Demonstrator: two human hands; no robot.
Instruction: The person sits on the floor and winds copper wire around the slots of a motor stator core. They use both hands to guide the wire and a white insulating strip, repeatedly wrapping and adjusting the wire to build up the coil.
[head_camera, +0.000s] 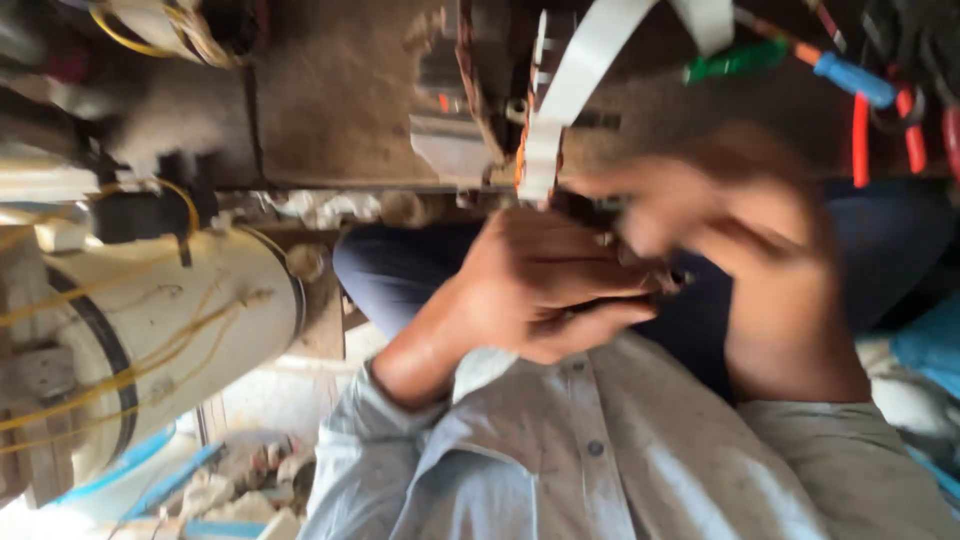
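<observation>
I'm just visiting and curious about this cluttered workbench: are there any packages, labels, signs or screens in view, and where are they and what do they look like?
No package, label, sign or screen can be made out; the picture is blurred.
Nearest to a label: a white flat strip, top centre, hanging down toward the hands, plain, no marks visible.
White cylinder, left side, wrapped with yellow wires and a dark band, no label visible.

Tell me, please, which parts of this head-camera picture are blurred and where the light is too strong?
Head view: the right hand is smeared by motion blur; the left hand is softer but readable, whatever they grip is indistinct; the white cylinder and shirt are sharper; the lower left corner is washed out.
</observation>
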